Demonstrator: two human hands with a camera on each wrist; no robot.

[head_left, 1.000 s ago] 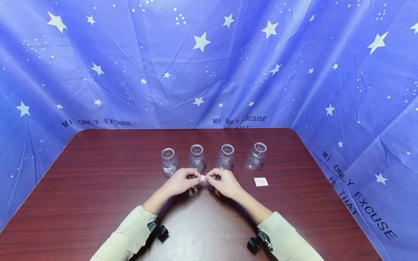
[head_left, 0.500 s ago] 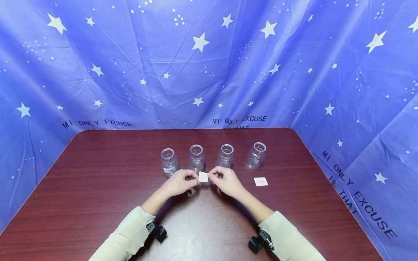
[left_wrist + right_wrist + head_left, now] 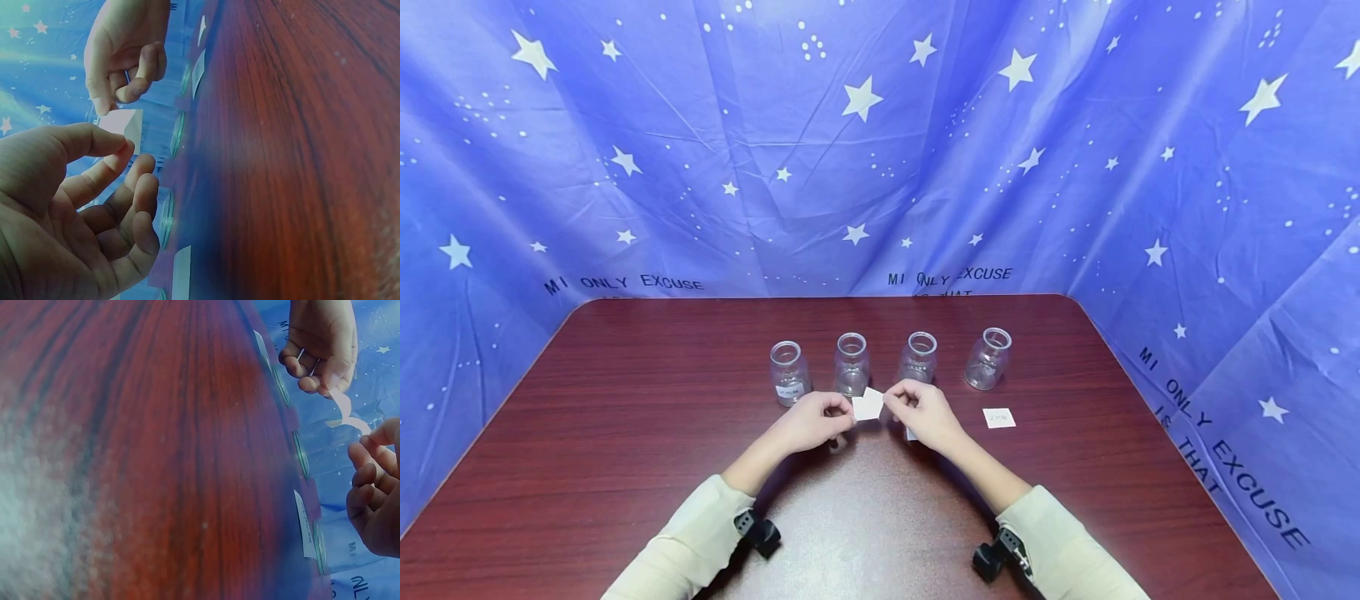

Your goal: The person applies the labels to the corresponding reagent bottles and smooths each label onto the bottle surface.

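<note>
Between my two hands is a small white sticker label (image 3: 867,405), its two layers fanned apart in the head view. The right wrist view shows the white layers (image 3: 341,407) curling away from each other, still joined at a bend. My left hand (image 3: 812,419) pinches one side between thumb and index finger, the other fingers loosely bent. My right hand (image 3: 923,414) pinches the opposite corner. Both hands are above the table in front of the middle jars. Behind the label stand a clear glass jar (image 3: 852,367) and another glass jar (image 3: 919,358), partly hidden by my right hand.
The leftmost glass jar (image 3: 786,362) bears a white label (image 3: 790,392) with writing. A further glass jar (image 3: 989,358) stands at the right. One written label (image 3: 998,417) lies flat before it. Another white label (image 3: 912,434) shows partly beneath my right hand.
The label has gone from small and mostly covered by fingertips to two spread white layers. My right hand has moved slightly right and away from the left, uncovering a label on the table.
</note>
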